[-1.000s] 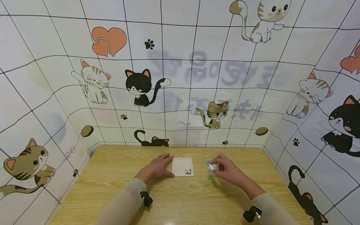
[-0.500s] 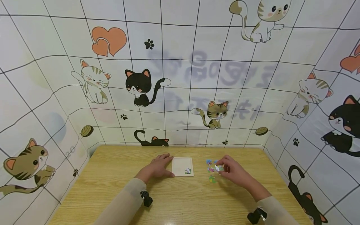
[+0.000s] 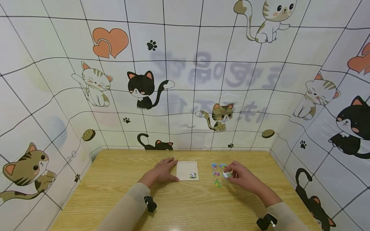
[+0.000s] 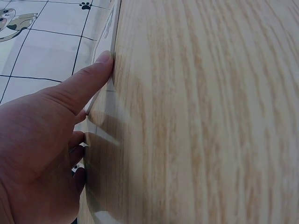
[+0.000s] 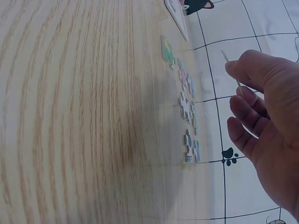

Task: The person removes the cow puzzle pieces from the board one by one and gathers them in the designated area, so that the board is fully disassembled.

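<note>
A small, pale, square puzzle tray (image 3: 185, 167) lies on the table, one puzzle piece (image 3: 192, 175) with a white figure in its lower right corner. My left hand (image 3: 164, 171) rests at the tray's left side, fingers spread; in the left wrist view the thumb (image 4: 88, 79) lies along its edge. Raised off the table, my right hand (image 3: 240, 175) pinches a thin puzzle piece (image 3: 226, 175) between thumb and fingertips. That piece appears edge-on in the right wrist view. Loose pieces lie near it: a blue one (image 3: 214, 166), a pink one (image 3: 216, 173) and a green-yellow one (image 3: 218, 183).
More loose pieces, including a black-and-white one (image 5: 188, 145), lie on the wooden table (image 3: 185, 205) in the right wrist view. A white cloth (image 3: 185, 80) printed with cats and grid lines hangs behind the table and along both sides.
My right hand has moved right with the puzzle piece in its fingers, uncovering the loose pieces beneath. The left hand and the tray stay put. The head view has shifted slightly.
</note>
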Available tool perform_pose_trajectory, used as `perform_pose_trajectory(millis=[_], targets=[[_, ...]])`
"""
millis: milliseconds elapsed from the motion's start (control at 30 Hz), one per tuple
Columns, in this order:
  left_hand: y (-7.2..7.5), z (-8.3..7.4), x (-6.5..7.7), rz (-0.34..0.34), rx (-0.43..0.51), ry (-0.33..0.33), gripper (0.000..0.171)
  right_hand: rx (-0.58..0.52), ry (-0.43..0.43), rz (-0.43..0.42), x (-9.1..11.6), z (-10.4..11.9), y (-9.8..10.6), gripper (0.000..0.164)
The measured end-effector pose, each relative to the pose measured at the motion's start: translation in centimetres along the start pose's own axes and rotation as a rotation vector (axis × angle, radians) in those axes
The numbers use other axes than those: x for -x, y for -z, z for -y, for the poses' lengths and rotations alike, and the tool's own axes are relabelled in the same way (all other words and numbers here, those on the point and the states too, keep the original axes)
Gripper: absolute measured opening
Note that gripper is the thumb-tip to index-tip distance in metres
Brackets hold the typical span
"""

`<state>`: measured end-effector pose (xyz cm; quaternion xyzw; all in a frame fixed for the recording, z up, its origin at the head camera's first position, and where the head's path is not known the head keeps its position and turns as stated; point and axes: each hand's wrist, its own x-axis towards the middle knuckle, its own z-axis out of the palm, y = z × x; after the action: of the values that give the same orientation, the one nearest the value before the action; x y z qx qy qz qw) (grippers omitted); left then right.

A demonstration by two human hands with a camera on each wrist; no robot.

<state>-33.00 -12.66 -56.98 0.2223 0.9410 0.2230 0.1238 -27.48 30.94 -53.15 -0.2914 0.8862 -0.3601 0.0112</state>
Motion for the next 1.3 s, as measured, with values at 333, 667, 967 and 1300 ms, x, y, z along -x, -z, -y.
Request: perform_pose_trajectory(millis=[333, 667, 967, 1300], targets=[[0.1, 0.0, 0.0, -0.001, 0.009, 0.001, 0.1, -0.036, -0.02, 0.023, 0.2, 0.0, 0.1, 0.021], [0.1, -0.1, 0.1, -0.002, 0.005, -0.001, 0.1, -0.028, -0.014, 0.041, 0.4, -1.0, -0.5, 0.022], [0.0, 0.0, 0.0, -0.001, 0.002, 0.002, 0.1, -0.074, -0.049, 0.084, 0.8, -1.5, -1.3, 0.021], [0.0, 0.1, 0.0, 0.005, 0.002, -0.003, 0.101, -0.052, -0.059, 0.086, 1.0, -2.4, -1.8, 0.02]])
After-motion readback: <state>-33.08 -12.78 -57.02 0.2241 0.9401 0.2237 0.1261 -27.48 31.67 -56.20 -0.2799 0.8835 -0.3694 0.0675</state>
